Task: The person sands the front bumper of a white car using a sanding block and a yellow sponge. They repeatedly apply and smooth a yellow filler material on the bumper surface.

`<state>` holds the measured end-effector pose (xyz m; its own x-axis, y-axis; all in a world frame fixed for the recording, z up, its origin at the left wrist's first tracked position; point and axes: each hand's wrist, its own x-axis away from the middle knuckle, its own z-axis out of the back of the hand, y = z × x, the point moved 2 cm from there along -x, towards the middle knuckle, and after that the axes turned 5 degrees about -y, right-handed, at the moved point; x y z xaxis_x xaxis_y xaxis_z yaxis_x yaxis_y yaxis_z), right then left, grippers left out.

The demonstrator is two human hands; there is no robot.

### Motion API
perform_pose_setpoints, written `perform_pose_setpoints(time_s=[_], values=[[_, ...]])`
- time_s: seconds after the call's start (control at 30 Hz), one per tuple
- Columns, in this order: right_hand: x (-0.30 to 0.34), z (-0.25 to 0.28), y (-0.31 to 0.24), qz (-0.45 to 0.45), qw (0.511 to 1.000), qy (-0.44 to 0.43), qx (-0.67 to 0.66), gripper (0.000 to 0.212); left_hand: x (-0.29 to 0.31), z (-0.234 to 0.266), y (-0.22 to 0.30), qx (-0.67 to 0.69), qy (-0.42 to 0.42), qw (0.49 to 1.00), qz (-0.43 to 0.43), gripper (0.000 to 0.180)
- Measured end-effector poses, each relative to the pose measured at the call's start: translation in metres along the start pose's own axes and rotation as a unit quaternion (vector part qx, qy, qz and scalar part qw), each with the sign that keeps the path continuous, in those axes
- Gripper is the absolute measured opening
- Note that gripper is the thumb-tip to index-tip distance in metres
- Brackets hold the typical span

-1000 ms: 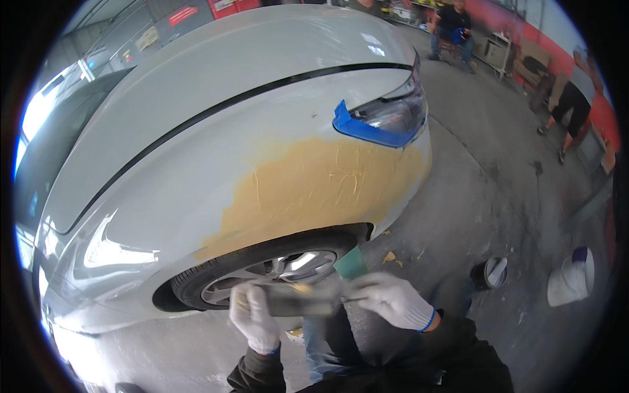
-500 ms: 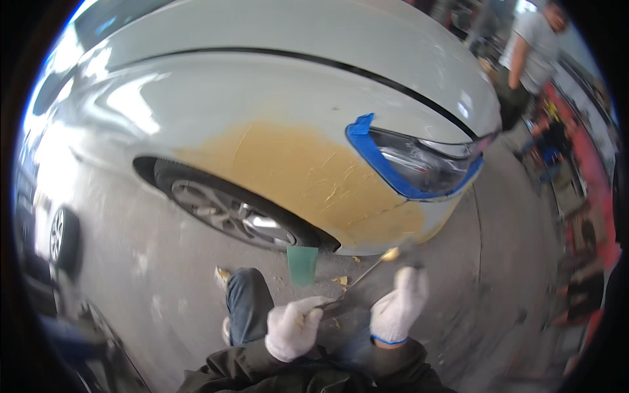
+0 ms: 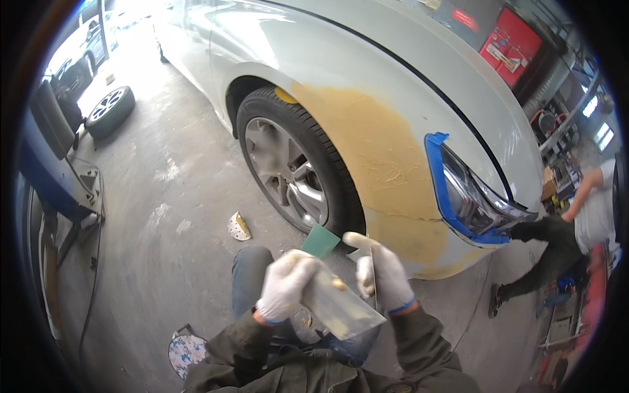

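In my white-gloved left hand (image 3: 285,287) is a flat putty board (image 3: 347,308), tilted, with a yellowish dab of filler (image 3: 339,283) near its upper edge and pale smears below. My right hand (image 3: 385,275), also gloved, grips a thin flat putty spreader (image 3: 374,265) seen nearly edge-on, just right of the board. Beyond both hands stands a pale car (image 3: 367,42). Yellow-tan filler (image 3: 386,164) covers its front fender and bumper corner, with raised ridges in places. Blue tape (image 3: 438,177) borders the headlight (image 3: 468,190).
The front wheel (image 3: 288,164) is close ahead. A green sheet (image 3: 321,240) shows by its base. A perforated sanding disc (image 3: 239,226) lies on the floor, and a loose wheel (image 3: 111,111) farther left. A person (image 3: 586,209) stands at right. A blue lift post (image 3: 49,170) rises at left.
My view has swung, so the car sits farther right. The putty board now faces up below my left hand, and the spreader has come in beside it. The person at right appears lower and nearer.
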<state>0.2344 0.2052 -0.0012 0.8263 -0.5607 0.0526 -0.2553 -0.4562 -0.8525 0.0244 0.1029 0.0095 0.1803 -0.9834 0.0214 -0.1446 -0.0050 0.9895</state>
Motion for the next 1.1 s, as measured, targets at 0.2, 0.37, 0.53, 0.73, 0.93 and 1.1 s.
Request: perform_pose_setpoints(time_s=[0.2, 0.37, 0.53, 0.73, 0.93, 1.1], values=[[-0.032, -0.005, 0.084, -0.170, 0.985, 0.017, -0.026, 0.049, -0.004, 0.020, -0.043, 0.106, 0.127, 0.986, -0.009, 0.024], [-0.052, 0.003, 0.114, 0.046, 0.959, 0.213, 0.179, 0.030, -0.006, 0.042, -0.074, 0.215, 0.272, 0.937, -0.041, 0.030], [-0.086, -0.006, 0.131, 0.081, 0.958, 0.253, -0.105, 0.031, -0.001, 0.034, -0.119, 0.192, 0.268, 0.944, 0.028, 0.023], [-0.104, -0.004, 0.099, 0.041, 0.953, 0.114, -0.278, 0.037, -0.055, 0.066, -0.055, 0.179, 0.177, 0.968, -0.015, 0.020], [-0.069, 0.025, 0.138, -0.063, 0.970, 0.193, -0.136, 0.048, -0.189, 0.069, 0.007, 0.186, 0.120, 0.974, -0.040, 0.023], [-0.045, 0.043, 0.157, -0.093, 0.964, 0.225, -0.111, 0.043, -0.263, 0.072, 0.013, 0.156, 0.125, 0.980, -0.021, 0.027]])
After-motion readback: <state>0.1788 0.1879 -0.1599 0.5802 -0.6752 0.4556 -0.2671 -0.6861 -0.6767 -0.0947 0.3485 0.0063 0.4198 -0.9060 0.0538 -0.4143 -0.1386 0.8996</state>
